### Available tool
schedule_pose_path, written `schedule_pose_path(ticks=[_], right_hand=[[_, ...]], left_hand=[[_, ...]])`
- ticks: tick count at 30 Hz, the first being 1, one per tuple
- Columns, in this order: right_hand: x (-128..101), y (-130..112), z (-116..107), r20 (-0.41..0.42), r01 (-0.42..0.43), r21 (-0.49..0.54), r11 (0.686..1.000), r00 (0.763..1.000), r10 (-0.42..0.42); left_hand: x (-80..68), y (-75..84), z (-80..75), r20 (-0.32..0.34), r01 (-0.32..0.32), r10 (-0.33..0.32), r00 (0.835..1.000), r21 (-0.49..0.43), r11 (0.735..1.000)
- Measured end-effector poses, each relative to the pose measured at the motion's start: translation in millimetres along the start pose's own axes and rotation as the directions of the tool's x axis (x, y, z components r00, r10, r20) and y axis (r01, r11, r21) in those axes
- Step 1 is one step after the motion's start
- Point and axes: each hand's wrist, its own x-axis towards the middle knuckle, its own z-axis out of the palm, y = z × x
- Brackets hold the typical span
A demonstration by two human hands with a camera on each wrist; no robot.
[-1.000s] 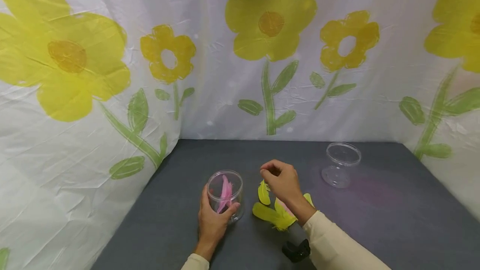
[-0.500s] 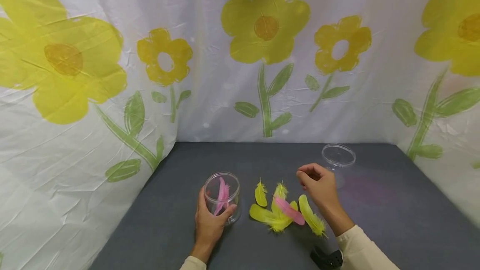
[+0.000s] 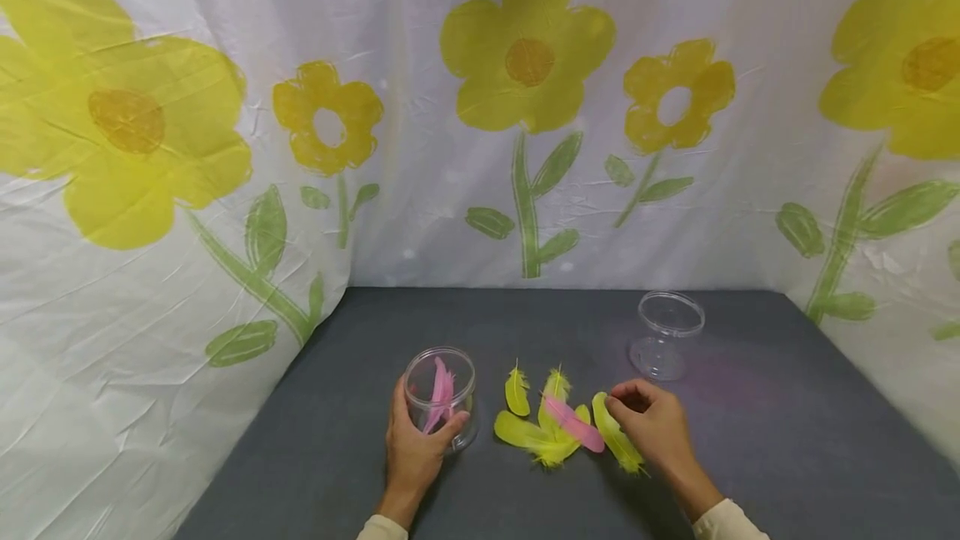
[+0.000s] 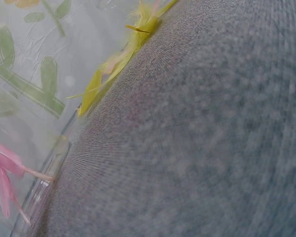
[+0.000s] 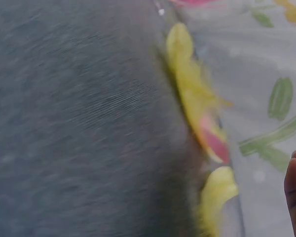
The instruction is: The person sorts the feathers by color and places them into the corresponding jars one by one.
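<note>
Feathers lie in a loose pile on the grey table (image 3: 750,457), which fills the lower part of the head view below a white backdrop (image 3: 450,190) printed with yellow flowers. On the left stands a clear jar (image 3: 441,394) holding pink feathers (image 3: 438,394); the left hand (image 3: 415,455) wraps round its near side, thumb and fingers curled on the wall. Farther back on the right stands an empty clear jar (image 3: 667,346). The right hand (image 3: 654,427) rests at the right edge of the pile, fingers curled, fingertips at a yellow feather (image 3: 617,442); whether it pinches it I cannot tell. A pink feather (image 3: 573,425) lies across other yellow feathers (image 3: 528,432) just left of that hand.
</note>
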Motion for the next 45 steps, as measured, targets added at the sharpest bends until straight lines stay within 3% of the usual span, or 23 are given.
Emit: schedule_pose_path(ticks=[10,17,26,29,36,45], right_hand=[[-9.1,18.1,9.2,0.028,0.004,-0.116,0.993,1.000,-0.001],[-11.9,19.2,11.7,0.146,0.037,-0.227,0.973,0.989,-0.004],[-15.8,22.2,16.9,0.222,0.042,-0.228,0.973,0.975,0.009],[-15.6,21.8,17.7,0.190,0.050,-0.206,0.977,0.982,-0.010],[-7.1,12.1,14.3,0.032,0.090,-0.093,0.992,0.996,-0.088],[18.6,-8.8,4.0,-0.141,0.267,0.048,0.962,0.956,-0.259]], left_hand=[[-0.6,-0.6,0.3,-0.001,0.006,-0.006,1.000,0.014,1.000],[0.0,-1.1,0.6,-0.010,-0.005,0.005,1.000,0.005,1.000],[-0.2,0.2,-1.6,0.005,0.001,-0.001,1.000,0.000,1.000],[-0.5,0.6,-1.9,0.008,-0.001,0.001,1.000,0.003,1.000],[0.7,-0.7,-1.7,-0.003,-0.012,0.012,1.000,0.000,1.000],[0.5,-1.6,0.2,-0.017,-0.035,0.035,0.999,-0.015,0.999]])
